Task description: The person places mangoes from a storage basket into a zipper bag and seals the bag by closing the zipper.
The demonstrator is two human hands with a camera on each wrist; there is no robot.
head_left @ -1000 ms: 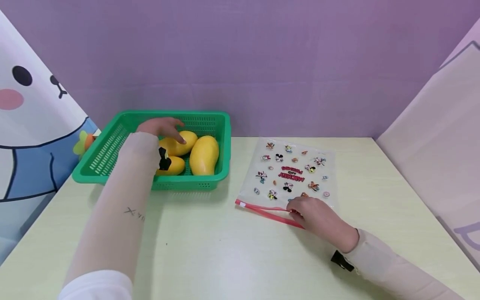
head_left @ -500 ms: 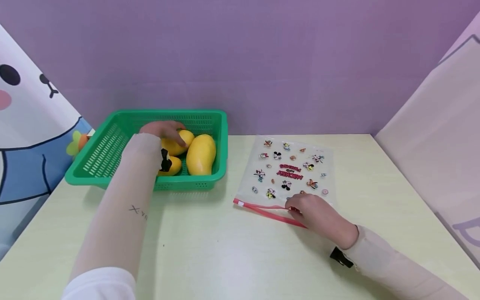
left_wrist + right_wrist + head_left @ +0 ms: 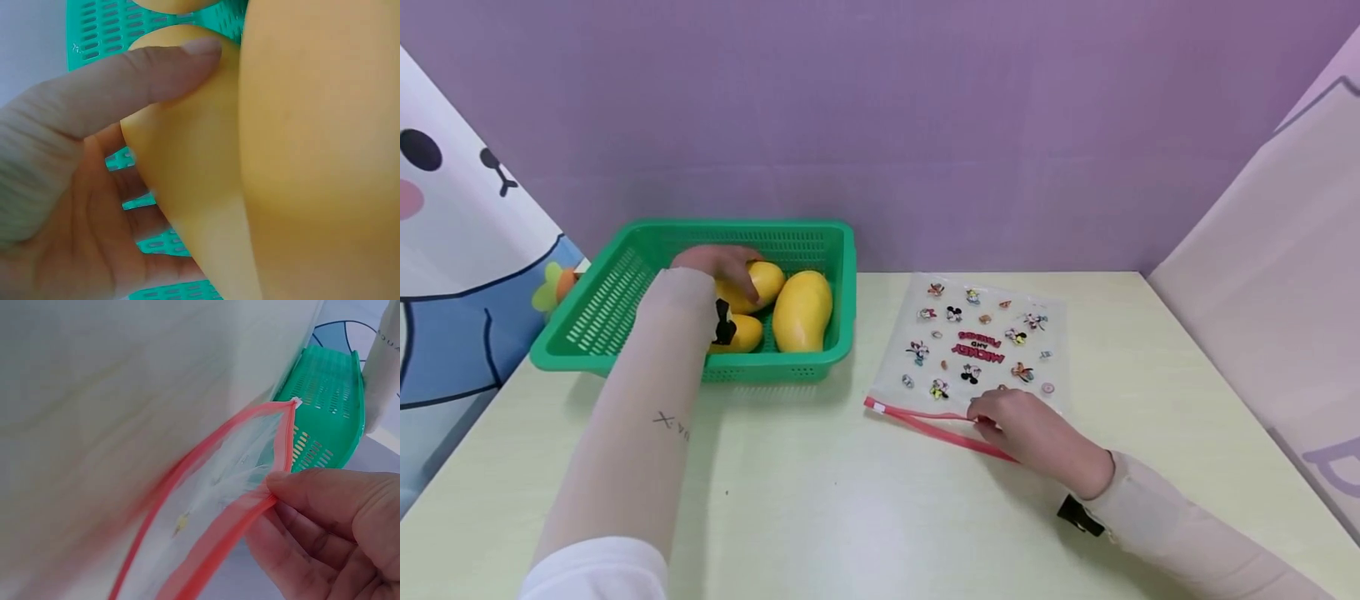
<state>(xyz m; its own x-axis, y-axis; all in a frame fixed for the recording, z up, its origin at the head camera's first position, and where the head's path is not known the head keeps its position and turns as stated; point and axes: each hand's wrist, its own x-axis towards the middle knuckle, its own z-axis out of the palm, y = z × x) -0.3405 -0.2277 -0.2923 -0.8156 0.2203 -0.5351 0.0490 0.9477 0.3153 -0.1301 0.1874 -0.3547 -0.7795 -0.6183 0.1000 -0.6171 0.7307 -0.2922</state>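
Observation:
Inside the green basket (image 3: 790, 363), my left hand (image 3: 718, 262) grips a yellow mango (image 3: 766, 282). In the left wrist view the thumb (image 3: 181, 69) lies across the top of that mango, while the other fingers curl behind its side. A larger mango (image 3: 802, 312) lies to its right and a smaller one (image 3: 745, 332) sits nearer the front. My right hand (image 3: 1037, 433) pinches the red zip edge of a clear cartoon-print zip bag (image 3: 917, 321). Seen from the right wrist, the bag's mouth (image 3: 215, 462) gapes, with thumb and finger on one red strip.
The pale table (image 3: 820, 517) carries both basket and bag. A purple backdrop (image 3: 925, 142) rises directly behind them. Printed cloth panels stand at the left and right sides. A small orange and green object (image 3: 555, 286) shows behind the basket's left end.
My left hand has closed around the mango and shifted it slightly left. The right hand keeps its pinch on the bag edge in nearly the same place.

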